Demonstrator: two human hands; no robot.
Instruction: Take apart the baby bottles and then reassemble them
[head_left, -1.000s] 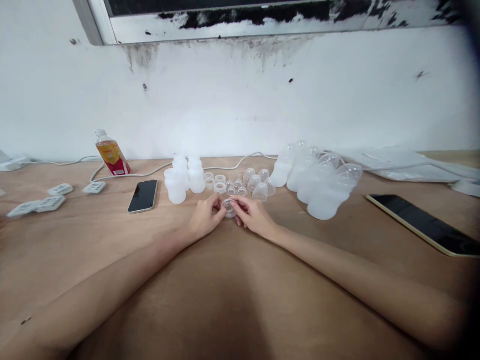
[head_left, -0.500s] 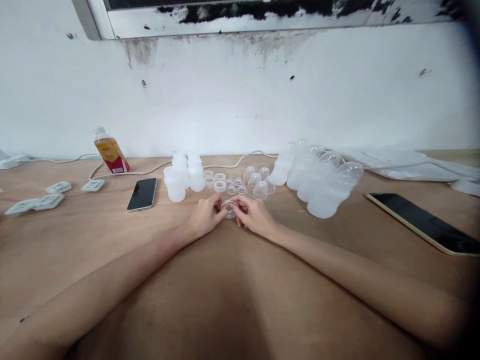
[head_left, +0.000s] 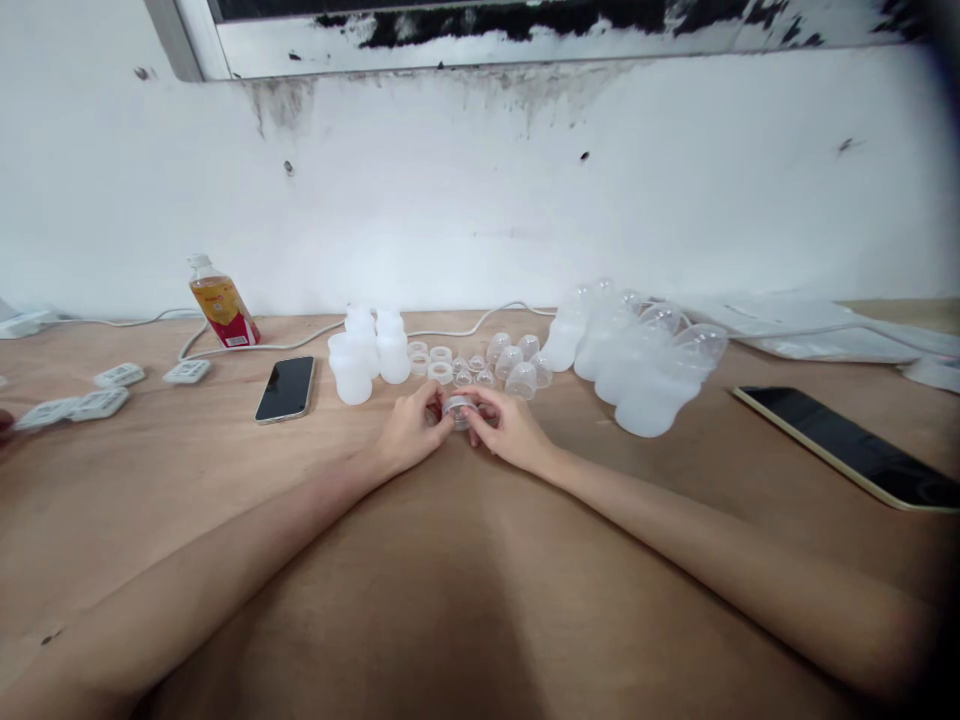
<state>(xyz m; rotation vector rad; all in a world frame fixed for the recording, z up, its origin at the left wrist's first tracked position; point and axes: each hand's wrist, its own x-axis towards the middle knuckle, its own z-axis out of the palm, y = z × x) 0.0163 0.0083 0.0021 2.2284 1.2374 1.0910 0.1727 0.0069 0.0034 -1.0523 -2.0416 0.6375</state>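
A small clear bottle collar ring [head_left: 459, 408] is held between my two hands, low over the middle of the table. My left hand [head_left: 411, 428] pinches its left side with thumb and fingers, and my right hand [head_left: 511, 428] grips the right side. Whether a teat sits inside the ring is too small to tell. Just beyond my fingers lie several loose collar rings [head_left: 440, 372], several small clear teats [head_left: 478, 365] and several clear domed caps [head_left: 520, 380]. Behind my left hand stand several frosted white baby bottles [head_left: 352, 372] without caps.
Several frosted bottles with domed caps [head_left: 646, 395] stand to the right. Phones lie at left [head_left: 285, 388] and right [head_left: 847, 440]. A drink bottle [head_left: 225, 305], a white cable [head_left: 480, 325], small white labelled pieces [head_left: 101, 402] and plastic bags [head_left: 810, 330] surround them. Another person's hand [head_left: 4, 420] shows at far left.
The ring has tilted so more of its side shows, and my right fingers have shifted around it. Another person's fingers have appeared at the left edge.
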